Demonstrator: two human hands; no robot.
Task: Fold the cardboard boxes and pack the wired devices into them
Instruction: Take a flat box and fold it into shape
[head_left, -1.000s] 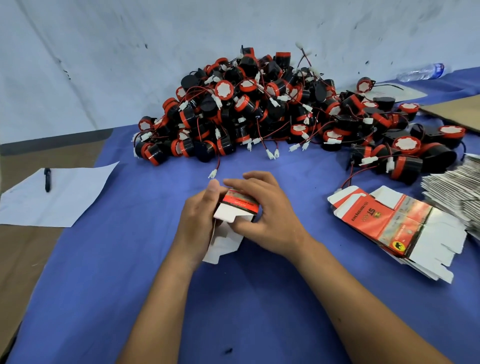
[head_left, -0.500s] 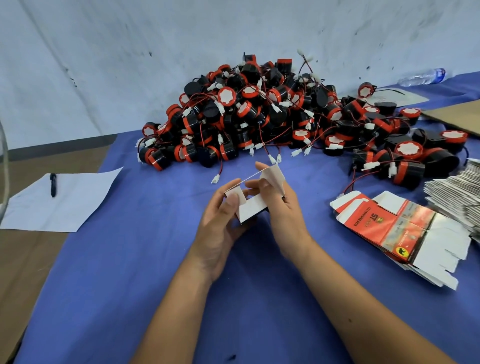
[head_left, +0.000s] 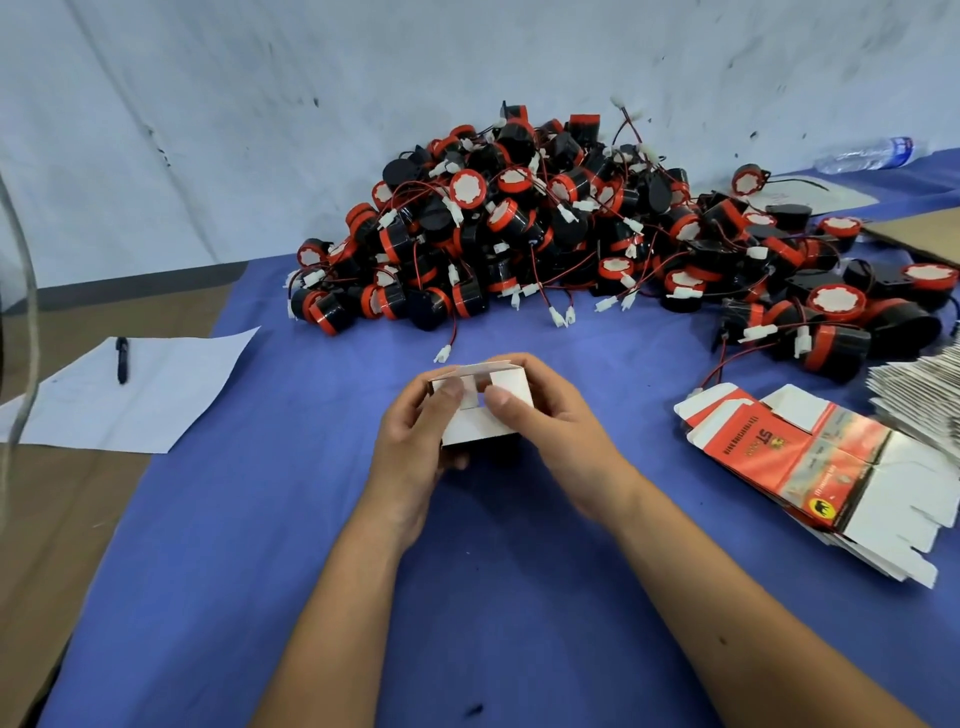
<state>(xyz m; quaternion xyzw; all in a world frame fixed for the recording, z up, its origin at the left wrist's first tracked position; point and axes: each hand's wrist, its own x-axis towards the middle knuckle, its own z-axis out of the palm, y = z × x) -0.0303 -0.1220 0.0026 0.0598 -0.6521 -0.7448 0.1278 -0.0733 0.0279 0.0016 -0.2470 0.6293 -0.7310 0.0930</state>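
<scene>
Centre frame: left hand (head_left: 415, 441) and right hand (head_left: 550, 426), fingers curled, both gripping one small white cardboard box (head_left: 480, 410), thumbs pressing its end flaps. Right: flat box blanks (head_left: 810, 457), fanned. Left: paper sheet (head_left: 140, 395) with pen (head_left: 122, 359). Upper centre: heap of wired devices (head_left: 545, 234).

Counts on the blue table

One half-folded box (head_left: 480, 410) between two hands, left hand (head_left: 415, 447) and right hand (head_left: 550, 431); one heap of wired devices (head_left: 545, 234) along the far edge, too many and too tangled to count; two stacks of flat boxes (head_left: 810, 457) at the right edge; one paper sheet (head_left: 156, 395) with one pen (head_left: 122, 359) at the left edge; one bottle (head_left: 867, 153) at the far right corner
</scene>
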